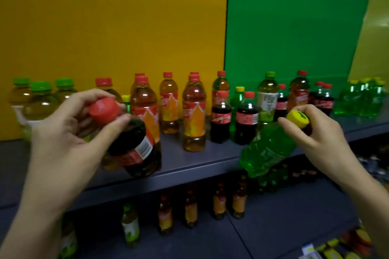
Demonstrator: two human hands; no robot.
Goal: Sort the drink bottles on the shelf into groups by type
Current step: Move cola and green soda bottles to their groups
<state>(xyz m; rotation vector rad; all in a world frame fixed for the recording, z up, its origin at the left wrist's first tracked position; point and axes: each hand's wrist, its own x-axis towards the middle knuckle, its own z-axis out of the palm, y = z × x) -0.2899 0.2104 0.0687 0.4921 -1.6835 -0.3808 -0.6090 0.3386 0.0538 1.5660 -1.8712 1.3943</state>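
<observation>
"What has each hand got?"

"The left hand (65,132) curls its fingers round the round red cap of a dark cola bottle (126,145), which is tilted over the front edge of the flat grey shelf (195,159). The right hand (322,139) pinches the yellow cap of a bumpy green plastic bottle (267,149), which slants across the front edge further right."

"And the rest?"

"All upright: smooth amber tea bottles (193,115) mid-shelf, green-capped bottles (41,103) at the left end, glossy green sodas (362,101) at the right end."
</observation>
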